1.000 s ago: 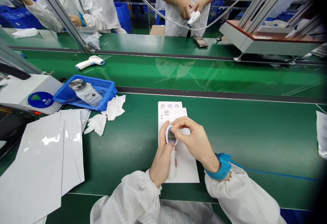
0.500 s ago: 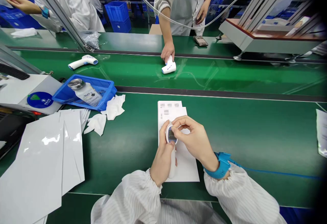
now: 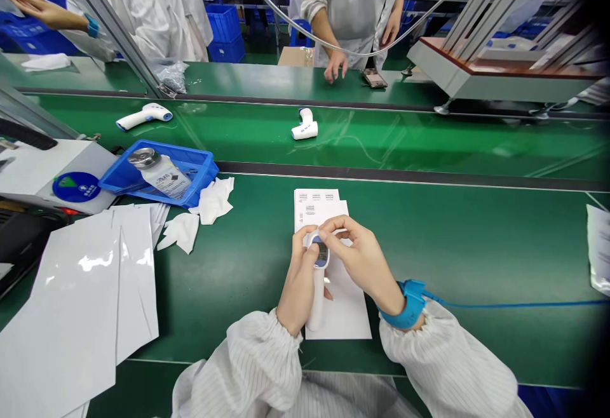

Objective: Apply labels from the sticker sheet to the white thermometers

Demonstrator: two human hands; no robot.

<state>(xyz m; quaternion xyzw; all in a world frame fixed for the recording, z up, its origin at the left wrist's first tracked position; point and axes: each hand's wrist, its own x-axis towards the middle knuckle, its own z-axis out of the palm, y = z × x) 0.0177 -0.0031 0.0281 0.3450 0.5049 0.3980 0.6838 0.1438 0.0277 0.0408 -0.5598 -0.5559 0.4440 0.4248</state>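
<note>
My left hand is wrapped round a white infrared thermometer, its handle pointing down towards me and its small dark screen facing up. The left thumb lies on the screen's edge. Closed in a pinch, my right hand touches the thermometer's head at the upper right of the screen; anything thin between those fingertips is too small to make out. Under both hands lie white sheets of printed labels. A blue wrist strap with a cord circles my right wrist.
Beyond the bench edge, a green conveyor belt carries two thermometers, one in the middle and one at left. At left are a blue tray with a bottle, crumpled wipes and glossy white sheets. A co-worker's hand is opposite.
The co-worker's hand has let go of the middle thermometer and drawn back. Both belt thermometers have shifted left. My left thumb has moved up onto the screen's edge.
</note>
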